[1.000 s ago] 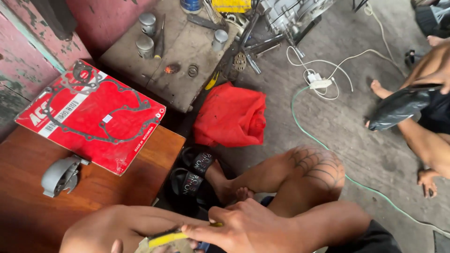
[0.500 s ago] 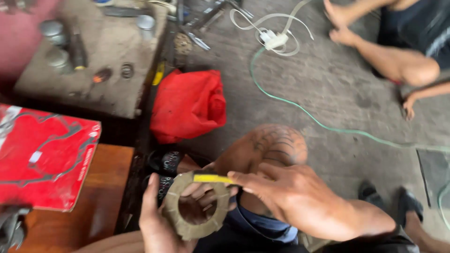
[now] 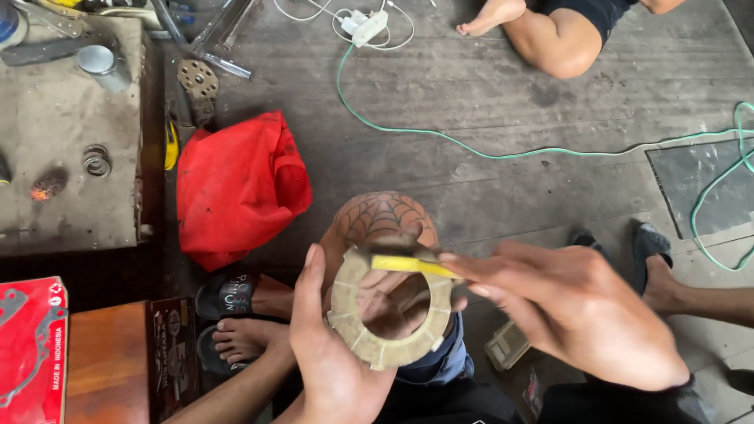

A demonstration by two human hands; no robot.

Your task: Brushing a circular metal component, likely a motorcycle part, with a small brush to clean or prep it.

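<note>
1. Bare grey floor (image 3: 487, 188) lies open beyond the hands, crossed by a green cable (image 3: 440, 135); a low bench (image 3: 63, 180) stands at the left edge.
2. A flat red package (image 3: 31, 353) with white lettering lies on a wooden table (image 3: 106, 361), bottom left; a red bag (image 3: 236, 184) sits beside the bench.
3. The left hand (image 3: 334, 345) cups a tan ring (image 3: 390, 308) from below.
4. The right hand (image 3: 581, 314) pinches a yellow strip (image 3: 408, 264), laid against the ring's upper rim.

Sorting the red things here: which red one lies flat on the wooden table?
The red card pack at the bottom left; the red bag sits crumpled on the floor.
</note>
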